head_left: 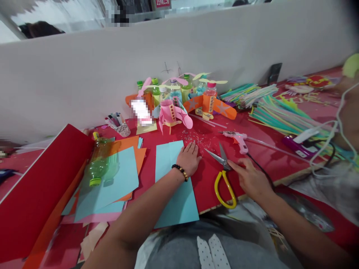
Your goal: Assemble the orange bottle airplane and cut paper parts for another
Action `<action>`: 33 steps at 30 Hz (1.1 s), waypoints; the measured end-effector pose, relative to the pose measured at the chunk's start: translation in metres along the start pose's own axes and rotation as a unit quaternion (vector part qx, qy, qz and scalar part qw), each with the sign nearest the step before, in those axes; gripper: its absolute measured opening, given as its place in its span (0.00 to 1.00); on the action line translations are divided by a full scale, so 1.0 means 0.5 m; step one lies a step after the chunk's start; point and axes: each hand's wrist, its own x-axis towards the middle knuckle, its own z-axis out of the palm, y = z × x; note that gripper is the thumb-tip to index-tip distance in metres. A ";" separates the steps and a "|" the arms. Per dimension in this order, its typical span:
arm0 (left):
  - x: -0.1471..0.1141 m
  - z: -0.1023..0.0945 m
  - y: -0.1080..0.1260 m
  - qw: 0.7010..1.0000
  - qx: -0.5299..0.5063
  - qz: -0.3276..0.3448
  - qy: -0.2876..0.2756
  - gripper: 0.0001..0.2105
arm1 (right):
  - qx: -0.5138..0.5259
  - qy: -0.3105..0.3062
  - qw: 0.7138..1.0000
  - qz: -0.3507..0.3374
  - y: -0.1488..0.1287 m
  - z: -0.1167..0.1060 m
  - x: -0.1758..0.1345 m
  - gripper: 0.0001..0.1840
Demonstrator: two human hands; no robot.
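My left hand (189,160) lies flat with its fingers stretched out, pressing on the right edge of a creased light blue sheet of paper (176,198). A beaded bracelet is on that wrist. My right hand (251,177) is curled at a pair of scissors (225,186), with fingertips against the metal near the pivot. The scissors' blades are spread and point away from me toward the left. One yellow handle loop shows near the table's front edge; the other seems hidden by my right hand. A pink hot glue gun (237,140) lies just beyond the scissors.
Green plastic bottles (102,160) lie on blue and orange sheets (126,164) at left, beside a red board (47,194). Decorated bottles with paper propellers (171,112) stand at the back. A pen cup (123,129), coloured strips (280,112) and a purple device (300,147) surround them. Another person sits at right.
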 end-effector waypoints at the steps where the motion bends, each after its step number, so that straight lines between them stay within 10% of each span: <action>1: -0.003 -0.001 0.001 1.000 0.000 0.006 0.000 0.25 | -0.010 -0.008 1.000 -0.002 -0.001 -0.002 0.002 0.31; 33: -0.051 -0.005 0.008 0.999 0.016 0.034 -0.007 0.22 | -0.068 -0.059 0.996 0.000 -0.042 -0.020 0.072 0.30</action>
